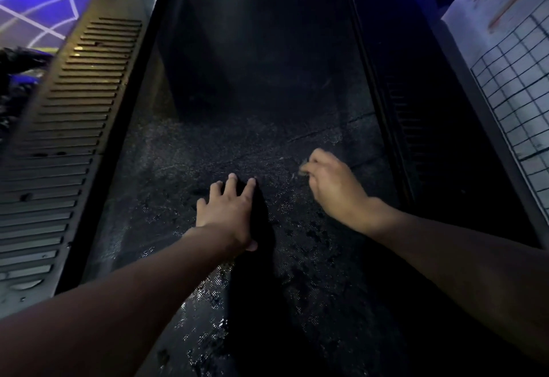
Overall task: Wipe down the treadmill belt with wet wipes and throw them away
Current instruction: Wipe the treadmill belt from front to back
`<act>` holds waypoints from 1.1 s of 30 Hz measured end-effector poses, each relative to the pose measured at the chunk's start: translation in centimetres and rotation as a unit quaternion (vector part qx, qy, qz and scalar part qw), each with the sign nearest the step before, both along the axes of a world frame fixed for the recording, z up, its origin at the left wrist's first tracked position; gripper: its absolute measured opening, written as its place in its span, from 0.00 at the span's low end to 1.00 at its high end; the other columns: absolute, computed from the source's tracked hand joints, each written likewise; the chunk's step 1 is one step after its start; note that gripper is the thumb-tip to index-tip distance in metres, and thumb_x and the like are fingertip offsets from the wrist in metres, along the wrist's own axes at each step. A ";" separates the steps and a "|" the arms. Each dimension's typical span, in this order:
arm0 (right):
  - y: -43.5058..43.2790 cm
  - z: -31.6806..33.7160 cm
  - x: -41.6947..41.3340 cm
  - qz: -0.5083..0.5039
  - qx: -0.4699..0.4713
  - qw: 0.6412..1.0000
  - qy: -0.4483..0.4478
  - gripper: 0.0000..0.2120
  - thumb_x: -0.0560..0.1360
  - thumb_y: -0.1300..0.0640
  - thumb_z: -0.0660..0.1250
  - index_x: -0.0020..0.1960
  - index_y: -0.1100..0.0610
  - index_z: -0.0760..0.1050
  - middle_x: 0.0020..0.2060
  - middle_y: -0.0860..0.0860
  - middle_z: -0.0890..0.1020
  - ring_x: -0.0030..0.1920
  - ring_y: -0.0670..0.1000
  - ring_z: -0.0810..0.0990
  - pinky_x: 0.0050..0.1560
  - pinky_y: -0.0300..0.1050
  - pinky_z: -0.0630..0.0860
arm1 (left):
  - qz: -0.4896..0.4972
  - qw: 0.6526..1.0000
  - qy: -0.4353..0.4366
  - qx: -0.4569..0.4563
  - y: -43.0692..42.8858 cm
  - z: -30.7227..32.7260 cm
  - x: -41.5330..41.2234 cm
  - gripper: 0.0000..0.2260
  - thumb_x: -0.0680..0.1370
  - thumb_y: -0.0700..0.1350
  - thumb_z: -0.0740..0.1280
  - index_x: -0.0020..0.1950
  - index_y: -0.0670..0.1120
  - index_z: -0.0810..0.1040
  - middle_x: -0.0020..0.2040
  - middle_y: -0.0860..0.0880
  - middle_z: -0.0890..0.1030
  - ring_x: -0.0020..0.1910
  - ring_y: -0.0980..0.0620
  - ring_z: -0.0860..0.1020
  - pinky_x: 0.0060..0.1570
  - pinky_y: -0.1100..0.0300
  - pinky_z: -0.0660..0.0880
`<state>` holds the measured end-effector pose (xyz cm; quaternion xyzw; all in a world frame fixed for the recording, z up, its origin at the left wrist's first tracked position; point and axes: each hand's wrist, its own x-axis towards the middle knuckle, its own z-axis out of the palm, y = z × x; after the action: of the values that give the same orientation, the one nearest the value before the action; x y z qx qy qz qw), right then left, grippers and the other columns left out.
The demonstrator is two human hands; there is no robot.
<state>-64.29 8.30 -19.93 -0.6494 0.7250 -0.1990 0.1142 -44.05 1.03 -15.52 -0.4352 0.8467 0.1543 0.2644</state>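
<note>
Treadmill belt (pixel 237 127) dark, wet sheen, fills centre beside ribbed side rail (pixel 74 109). Left hand (pixel 228 213) flat on belt, fingers spread straight, palm down. Right hand (pixel 335 189) near belt's right edge, fingers curled, pinching small greyish wet wipe (pixel 303 169), blurred.

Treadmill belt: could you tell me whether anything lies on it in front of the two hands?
Nothing visible does. The belt ahead of the left hand and right hand looks bare, though its far end is dark.
</note>
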 end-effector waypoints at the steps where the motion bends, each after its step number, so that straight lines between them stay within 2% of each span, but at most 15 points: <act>1: 0.3 0.3 1.1 0.043 0.002 0.999 0.001 0.10 0.75 0.70 0.64 0.53 0.64 0.81 0.47 0.54 0.76 0.48 0.54 0.75 0.47 0.54 0.78 | -0.005 1.000 0.009 -0.006 -0.1 0.0 0.4 0.57 0.64 0.55 0.80 0.80 0.55 0.42 0.80 0.47 0.44 0.77 0.41 0.48 0.70 0.41 0.60; 3: 1.4 1.2 2.9 0.159 0.027 0.987 0.000 0.10 0.76 0.68 0.65 0.55 0.62 0.81 0.47 0.52 0.76 0.48 0.51 0.74 0.44 0.48 0.78 | -0.002 0.999 0.026 -0.018 -0.2 -0.2 0.8 0.57 0.64 0.55 0.80 0.80 0.53 0.43 0.80 0.49 0.45 0.77 0.43 0.49 0.70 0.42 0.60; 5: 0.7 1.6 2.3 0.183 0.052 0.982 0.004 0.11 0.76 0.68 0.64 0.56 0.62 0.81 0.47 0.52 0.76 0.47 0.51 0.74 0.44 0.46 0.76 | 0.007 0.999 0.028 -0.022 -0.1 -0.4 0.9 0.58 0.64 0.55 0.80 0.80 0.47 0.42 0.80 0.49 0.44 0.78 0.44 0.47 0.71 0.43 0.58; 7: -1.1 0.9 0.4 0.073 0.043 0.996 -0.021 0.12 0.76 0.70 0.62 0.55 0.64 0.81 0.46 0.53 0.75 0.46 0.52 0.74 0.45 0.49 0.75 | 0.021 0.999 0.015 -0.024 0.1 -0.6 0.8 0.58 0.64 0.55 0.79 0.80 0.46 0.42 0.80 0.46 0.41 0.78 0.42 0.44 0.73 0.39 0.55; 9: -2.3 -0.1 -0.5 -0.062 0.012 0.998 -0.031 0.12 0.76 0.71 0.61 0.54 0.64 0.81 0.47 0.55 0.77 0.48 0.55 0.76 0.50 0.53 0.77 | 0.073 0.997 0.000 -0.008 0.1 -0.4 0.6 0.57 0.65 0.54 0.80 0.79 0.52 0.41 0.79 0.40 0.37 0.77 0.36 0.39 0.70 0.30 0.52; 10: -2.5 -0.3 0.1 -0.079 0.007 0.997 -0.020 0.12 0.76 0.71 0.62 0.53 0.64 0.82 0.48 0.56 0.77 0.49 0.56 0.76 0.51 0.54 0.77 | 0.104 0.995 0.000 0.008 0.0 -0.3 0.6 0.57 0.65 0.53 0.80 0.79 0.55 0.42 0.78 0.39 0.36 0.77 0.33 0.38 0.67 0.26 0.52; 14: -0.7 0.9 3.9 0.134 0.049 0.990 -0.005 0.11 0.76 0.68 0.63 0.55 0.62 0.80 0.49 0.54 0.75 0.50 0.54 0.75 0.48 0.56 0.77 | 0.131 0.991 0.029 0.022 -0.2 -0.2 0.9 0.56 0.62 0.54 0.81 0.78 0.60 0.45 0.79 0.41 0.40 0.77 0.34 0.41 0.64 0.25 0.58; 16: -1.6 1.1 2.8 0.161 0.055 0.985 0.008 0.11 0.76 0.68 0.63 0.55 0.61 0.81 0.49 0.53 0.76 0.49 0.53 0.75 0.47 0.55 0.77 | 0.127 0.991 0.032 0.011 -0.4 -0.4 1.3 0.57 0.61 0.57 0.81 0.78 0.59 0.45 0.79 0.42 0.42 0.77 0.36 0.42 0.65 0.28 0.60; 20: -4.6 -0.5 0.9 -0.079 0.008 0.996 -0.029 0.12 0.77 0.69 0.62 0.54 0.62 0.81 0.49 0.55 0.77 0.49 0.55 0.77 0.52 0.56 0.78 | 0.113 0.993 0.026 0.016 -0.6 -0.4 2.1 0.58 0.63 0.60 0.79 0.79 0.57 0.41 0.80 0.46 0.39 0.78 0.40 0.40 0.68 0.31 0.55; 21: -4.5 -0.3 2.0 -0.060 0.008 0.998 -0.028 0.11 0.76 0.70 0.62 0.54 0.63 0.81 0.49 0.56 0.77 0.48 0.54 0.76 0.51 0.56 0.78 | 0.106 0.994 0.022 0.018 -0.8 -0.3 2.4 0.58 0.63 0.59 0.79 0.79 0.58 0.40 0.80 0.47 0.39 0.78 0.41 0.40 0.68 0.31 0.55; 25: -2.6 1.7 5.7 0.187 0.044 0.981 -0.030 0.11 0.76 0.68 0.63 0.55 0.64 0.81 0.47 0.55 0.77 0.48 0.53 0.75 0.46 0.50 0.76 | 0.068 0.997 0.020 -0.001 -1.7 -0.2 3.8 0.57 0.64 0.54 0.80 0.79 0.59 0.41 0.80 0.50 0.43 0.78 0.44 0.46 0.68 0.34 0.59; 26: -3.2 1.5 5.2 0.180 0.046 0.982 -0.029 0.11 0.77 0.68 0.63 0.55 0.63 0.81 0.48 0.54 0.77 0.47 0.52 0.75 0.47 0.49 0.76 | 0.065 0.997 0.026 -0.012 -1.8 -0.3 4.2 0.58 0.63 0.54 0.80 0.80 0.56 0.42 0.80 0.51 0.45 0.78 0.45 0.48 0.68 0.35 0.60; 28: -5.0 0.3 3.7 0.062 0.016 0.997 -0.048 0.11 0.78 0.69 0.62 0.54 0.62 0.81 0.48 0.53 0.77 0.48 0.52 0.76 0.51 0.52 0.78 | 0.064 0.997 0.033 -0.035 -1.9 -0.6 4.7 0.59 0.61 0.56 0.81 0.80 0.50 0.44 0.80 0.51 0.48 0.77 0.46 0.51 0.67 0.37 0.62; 30: -5.7 -0.7 3.7 -0.026 0.000 0.999 -0.047 0.11 0.77 0.69 0.62 0.54 0.63 0.81 0.49 0.54 0.77 0.51 0.54 0.76 0.54 0.55 0.78 | 0.089 0.995 0.023 -0.049 -1.8 -0.9 4.8 0.59 0.60 0.58 0.81 0.79 0.49 0.46 0.78 0.46 0.48 0.77 0.44 0.50 0.67 0.36 0.61; 33: -4.0 0.3 6.6 0.131 0.011 0.991 -0.032 0.11 0.75 0.69 0.64 0.53 0.63 0.81 0.48 0.54 0.76 0.48 0.53 0.75 0.48 0.53 0.78 | 0.155 0.987 0.003 -0.031 -1.7 -0.7 4.6 0.58 0.59 0.58 0.81 0.78 0.54 0.46 0.76 0.39 0.47 0.76 0.36 0.46 0.65 0.29 0.61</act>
<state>-57.67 4.25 -19.67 -0.7306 0.6322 -0.1945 0.1694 -39.44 -0.67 -16.25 -0.5687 0.7740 0.1689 0.2212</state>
